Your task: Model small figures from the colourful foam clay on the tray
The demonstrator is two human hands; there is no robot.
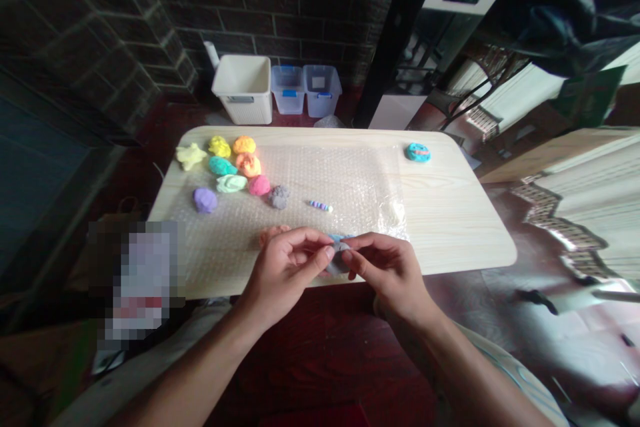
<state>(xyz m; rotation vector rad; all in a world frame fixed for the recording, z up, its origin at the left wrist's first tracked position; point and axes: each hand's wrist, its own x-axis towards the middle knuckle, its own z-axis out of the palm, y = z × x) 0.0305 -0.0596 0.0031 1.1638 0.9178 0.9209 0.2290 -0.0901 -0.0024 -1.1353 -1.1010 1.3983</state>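
Note:
Near the front edge of the table, my left hand [295, 259] and my right hand [387, 270] pinch a small grey lump of modelling clay [339, 263] between thumbs and fingers. Just behind the fingertips shows a strip of light blue [341, 237], mostly hidden. A pinkish-brown clay lump [273, 233] lies beside my left hand, partly covered by it. Farther back rests a small striped clay roll [320, 205] in blue, purple and white. To its left sits another grey clay lump [279, 196].
Bubble wrap [330, 170] covers much of the pale wooden table [450, 213]. Several coloured clay lumps, among them a purple one [205, 199] and a pink one [259, 185], lie at the left. A blue clay piece [418, 152] is at the back right. Bins [245, 90] stand beyond.

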